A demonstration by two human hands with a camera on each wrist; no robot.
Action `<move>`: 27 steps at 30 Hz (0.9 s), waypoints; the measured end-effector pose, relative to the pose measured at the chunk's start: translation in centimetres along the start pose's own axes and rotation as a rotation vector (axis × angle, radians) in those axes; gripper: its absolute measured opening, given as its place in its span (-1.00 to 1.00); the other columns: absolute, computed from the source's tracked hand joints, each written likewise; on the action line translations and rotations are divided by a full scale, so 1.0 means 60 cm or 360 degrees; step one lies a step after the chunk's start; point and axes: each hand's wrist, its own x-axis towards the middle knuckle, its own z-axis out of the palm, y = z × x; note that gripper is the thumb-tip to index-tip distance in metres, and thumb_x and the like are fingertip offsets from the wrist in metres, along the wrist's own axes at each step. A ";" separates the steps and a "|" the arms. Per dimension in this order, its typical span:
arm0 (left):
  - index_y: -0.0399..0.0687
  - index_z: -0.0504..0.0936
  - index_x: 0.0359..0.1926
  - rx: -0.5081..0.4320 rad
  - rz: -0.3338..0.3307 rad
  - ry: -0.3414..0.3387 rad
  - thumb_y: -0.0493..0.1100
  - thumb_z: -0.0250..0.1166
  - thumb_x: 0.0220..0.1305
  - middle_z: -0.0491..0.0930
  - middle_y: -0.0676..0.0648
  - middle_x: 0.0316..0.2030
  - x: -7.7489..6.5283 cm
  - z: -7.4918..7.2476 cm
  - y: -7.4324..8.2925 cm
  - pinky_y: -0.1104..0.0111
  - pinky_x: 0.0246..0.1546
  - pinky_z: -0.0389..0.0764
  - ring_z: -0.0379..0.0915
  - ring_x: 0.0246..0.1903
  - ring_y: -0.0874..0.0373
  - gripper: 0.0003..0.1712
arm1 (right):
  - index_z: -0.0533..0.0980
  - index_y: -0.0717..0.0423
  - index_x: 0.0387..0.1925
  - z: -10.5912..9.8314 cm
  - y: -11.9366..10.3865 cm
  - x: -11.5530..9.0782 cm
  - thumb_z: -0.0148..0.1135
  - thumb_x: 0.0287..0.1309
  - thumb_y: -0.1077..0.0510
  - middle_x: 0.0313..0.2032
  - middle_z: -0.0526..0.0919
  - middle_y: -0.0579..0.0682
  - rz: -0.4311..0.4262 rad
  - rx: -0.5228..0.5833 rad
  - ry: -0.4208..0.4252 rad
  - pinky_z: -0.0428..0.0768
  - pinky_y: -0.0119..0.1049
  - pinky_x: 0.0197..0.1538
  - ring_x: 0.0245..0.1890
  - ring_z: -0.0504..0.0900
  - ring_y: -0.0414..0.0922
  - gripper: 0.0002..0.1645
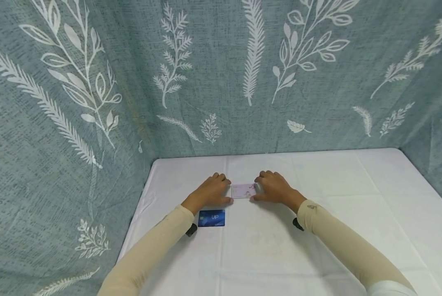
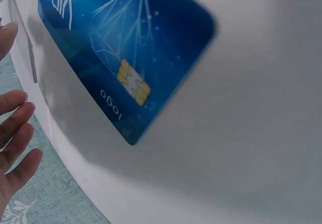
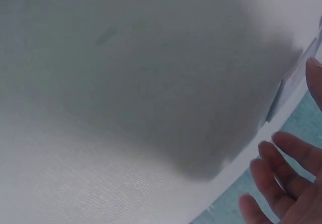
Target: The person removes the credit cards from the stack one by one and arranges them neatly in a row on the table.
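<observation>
A pale pink card [image 1: 241, 191] with a floral print lies on the white table between the two hands. At its left edge is my left hand [image 1: 215, 190], its thumb by the lower corner and its fingers spread. My right hand [image 1: 274, 188] is at the opposite edge, with the thumb touching or very near the lower right corner. In the right wrist view, the right hand [image 3: 292, 183] shows loosely bent fingers apart from the card [image 3: 292, 80]. A blue VIP card [image 1: 211, 218] with a gold chip lies below the left hand, near the wrist.
The white-covered table [image 1: 335, 218] extends to the right and toward the front. Behind it and along the sides hangs a blue-green curtain [image 1: 213, 74] with white leaf patterns. A dark wrist device [image 1: 191, 230] shows under the left sleeve.
</observation>
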 end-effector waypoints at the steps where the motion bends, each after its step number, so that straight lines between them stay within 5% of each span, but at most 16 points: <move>1: -0.20 0.53 0.27 0.0005 0.0000 -0.0002 0.22 0.35 0.27 0.54 -0.18 0.15 0.001 0.000 0.000 0.11 0.18 0.49 0.43 0.10 -0.04 -0.26 | 0.66 0.18 -0.01 0.001 0.000 0.001 0.47 -0.02 -0.33 -0.14 0.66 0.09 0.0001 -0.0006 -0.0009 0.61 -0.07 -0.14 -0.20 0.61 0.02 -0.24; 27: -0.19 0.56 0.22 0.0104 0.0050 -0.0080 0.23 0.35 0.27 0.54 -0.19 0.10 0.025 0.006 -0.001 0.13 0.07 0.52 0.42 0.02 -0.02 -0.29 | 0.68 0.15 -0.06 0.000 -0.011 0.014 0.48 -0.02 -0.33 -0.13 0.65 0.06 -0.0006 -0.0038 -0.0110 0.61 -0.06 -0.13 -0.16 0.61 0.00 -0.29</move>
